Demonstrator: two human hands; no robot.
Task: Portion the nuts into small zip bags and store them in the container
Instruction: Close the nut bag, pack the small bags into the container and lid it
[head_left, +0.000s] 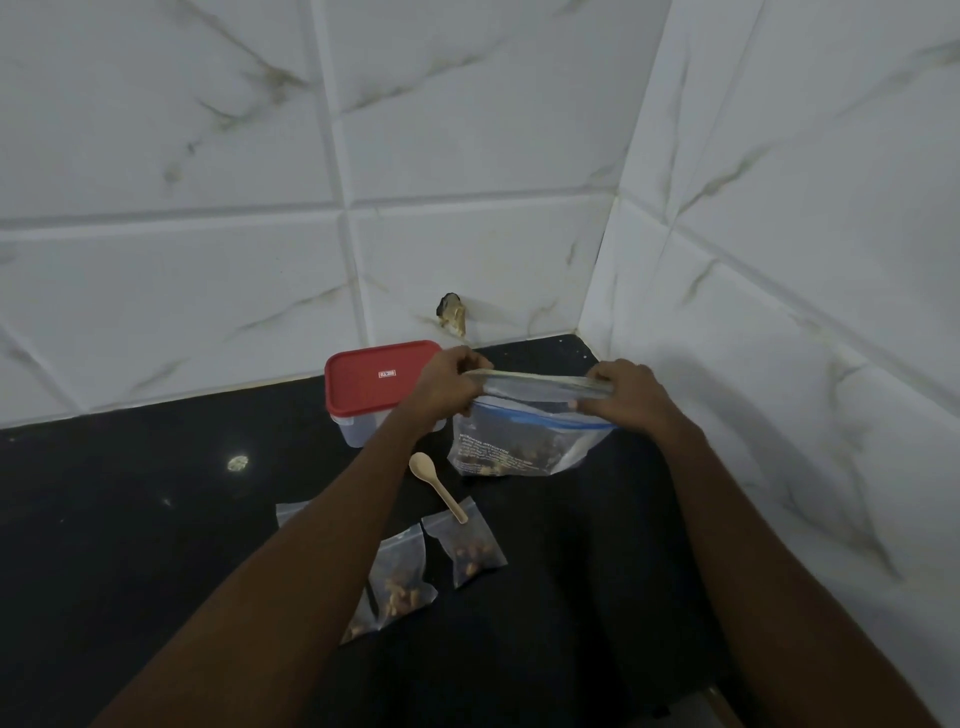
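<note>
The red-lidded container (382, 387) stands shut on the black counter (130, 519), just behind the left hand (447, 387), which pinches the left end of the large nut bag (519, 441) at its zip strip (535, 382); filled small zip bags (402, 577) lie flat nearer the person, beside the spoon (436, 486). The strip runs left to right, the bag standing below it, and the right hand (623, 395) pinches its right end. I judge the next move runs along that strip, sealing or opening I cannot tell; the left hand is nearer the container
</note>
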